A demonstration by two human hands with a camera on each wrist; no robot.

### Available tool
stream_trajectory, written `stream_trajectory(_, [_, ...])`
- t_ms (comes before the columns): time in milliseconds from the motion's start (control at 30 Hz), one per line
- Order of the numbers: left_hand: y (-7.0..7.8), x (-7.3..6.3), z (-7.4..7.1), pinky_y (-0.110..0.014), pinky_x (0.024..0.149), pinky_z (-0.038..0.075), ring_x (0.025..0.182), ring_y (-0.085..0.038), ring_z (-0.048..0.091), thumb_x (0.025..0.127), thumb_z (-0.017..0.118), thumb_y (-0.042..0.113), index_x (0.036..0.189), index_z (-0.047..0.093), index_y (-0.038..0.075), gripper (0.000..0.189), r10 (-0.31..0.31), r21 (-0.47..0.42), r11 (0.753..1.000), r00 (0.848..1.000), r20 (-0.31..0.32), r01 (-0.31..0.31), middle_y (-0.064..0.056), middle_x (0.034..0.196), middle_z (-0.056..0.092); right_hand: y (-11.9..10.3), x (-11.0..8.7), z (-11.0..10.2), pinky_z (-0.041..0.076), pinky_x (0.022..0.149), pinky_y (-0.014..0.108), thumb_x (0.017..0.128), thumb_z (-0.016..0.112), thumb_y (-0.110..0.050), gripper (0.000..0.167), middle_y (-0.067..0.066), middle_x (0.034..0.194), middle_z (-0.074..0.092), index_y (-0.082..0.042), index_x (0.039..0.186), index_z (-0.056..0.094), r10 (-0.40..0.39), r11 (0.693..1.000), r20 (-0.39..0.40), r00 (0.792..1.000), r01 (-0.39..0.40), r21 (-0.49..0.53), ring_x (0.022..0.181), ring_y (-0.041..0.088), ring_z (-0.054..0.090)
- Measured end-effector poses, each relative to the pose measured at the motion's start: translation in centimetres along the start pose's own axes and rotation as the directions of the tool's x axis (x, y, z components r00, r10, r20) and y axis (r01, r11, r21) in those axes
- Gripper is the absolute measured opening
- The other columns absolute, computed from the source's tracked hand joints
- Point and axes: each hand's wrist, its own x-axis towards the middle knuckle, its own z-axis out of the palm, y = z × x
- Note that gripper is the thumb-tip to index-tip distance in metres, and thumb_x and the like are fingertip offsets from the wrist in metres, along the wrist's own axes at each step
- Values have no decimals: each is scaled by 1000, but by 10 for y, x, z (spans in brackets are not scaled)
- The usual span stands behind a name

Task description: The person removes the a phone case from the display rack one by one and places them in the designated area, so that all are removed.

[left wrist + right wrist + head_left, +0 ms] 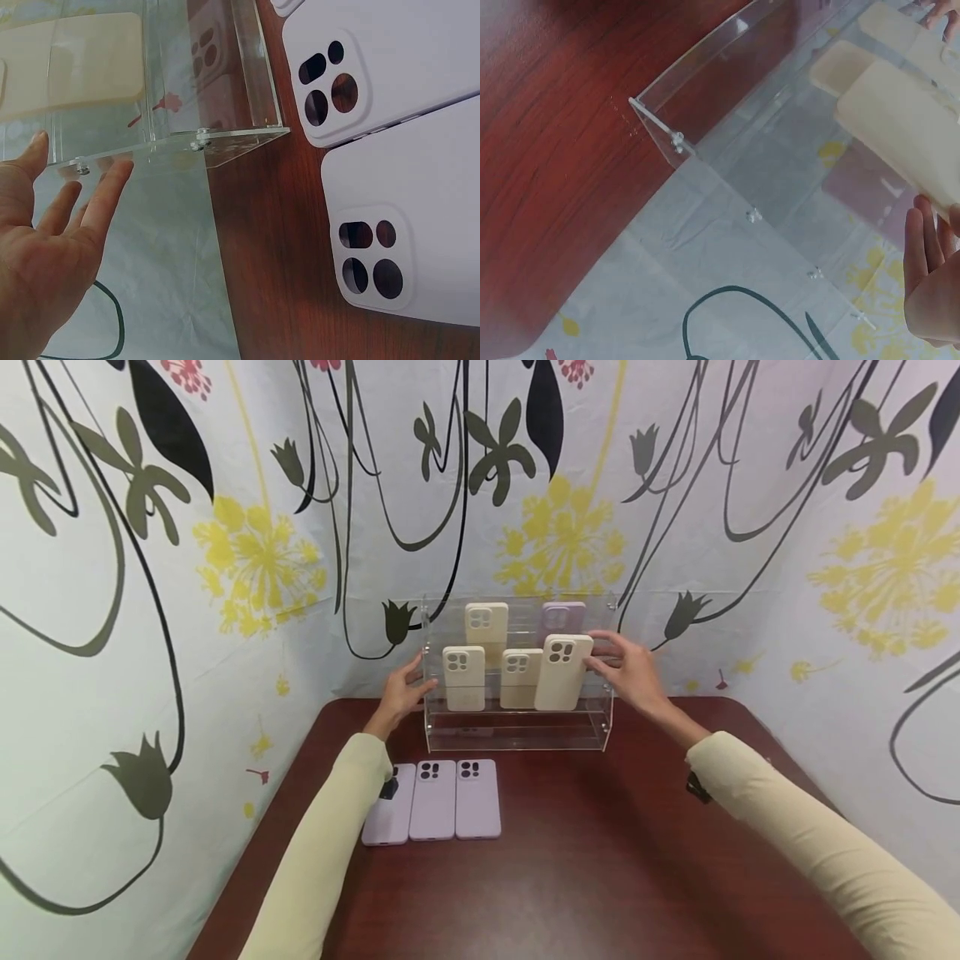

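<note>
White fabric [360, 610] printed with yellow blossoms, dark leaves and trailing stems is covering the walls around a dark red-brown wooden counter [585, 860]. Toward the counter's far side, a clear acrylic tiered rack [562, 731] is standing, small metal fasteners [201, 140] showing along its sides. At the rack's right half, the person's right hand [633, 675] is pinching the right edge of a cream phone case with round camera cutouts [562, 675]. That case is tilting slightly, its top toward the right, and is overlapping a second cream case [517, 681] in the lower row; whether its bottom is resting on the shelf, I cannot tell. The left hand [405, 697] is spreading its fingers at the rack's left side, fingertips touching the outer face of the panel. Another cream case [465, 678] is standing near it in the lower row, while an upper cream case [486, 625] and a lilac case [564, 612] are standing above. Three flat lilac phone cases [432, 802] are lying in a row on the counter before the rack, the pale left sleeve [326, 835] partly covering the leftmost.
</note>
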Motion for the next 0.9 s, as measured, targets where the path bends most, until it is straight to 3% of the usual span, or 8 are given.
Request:
stream_trajectory(200, [-2, 2, 1, -51, 91, 61, 121, -43, 65, 99, 72, 11, 161, 38, 26, 72, 5, -6, 1000, 1000, -7, -5, -26, 153, 50, 3, -9, 14, 57, 66, 12, 94, 76, -4, 49, 26, 111, 75, -6, 141, 62, 17, 1000, 49, 999, -17, -9, 89, 40, 77])
stream_trajectory(367, [-2, 2, 1, -55, 95, 59, 124, -43, 63, 99, 72, 11, 162, 39, 25, 72, 8, -12, 1000, 1000, -6, -8, -26, 153, 49, 6, -17, 28, 65, 68, 28, 93, 77, 0, 51, 28, 114, 73, -5, 141, 62, 35, 999, 87, 996, -38, 26, 93, 41, 76])
stream_trajectory(633, [1, 0, -2, -55, 95, 59, 126, -43, 62, 101, 71, 12, 162, 36, 29, 72, -6, -18, 1000, 1000, 5, 6, -25, 155, 47, 8, -26, 42, 66, 70, 45, 92, 78, -1, 52, 26, 120, 72, -6, 141, 63, 43, 998, 122, 992, -48, 40, 99, 40, 75])
stream_trajectory(767, [2, 0, -2, -54, 94, 60, 125, -43, 63, 100, 71, 13, 162, 37, 30, 73, -6, -18, 1000, 1000, 4, 6, -25, 156, 47, 11, -32, 48, 66, 72, 42, 93, 78, -2, 53, 25, 123, 71, -7, 143, 62, 75, 995, 162, 984, -83, 46, 100, 41, 75])
stream_trajectory(900, [0, 1, -1, -56, 95, 59, 127, -43, 61, 100, 71, 12, 162, 36, 30, 73, -25, -40, 999, 1000, 18, 25, -24, 157, 45, 15, -40, 56, 66, 68, 38, 91, 78, 0, 54, 25, 113, 75, -7, 142, 63, 114, 991, 187, 976, -125, 49, 91, 40, 76])
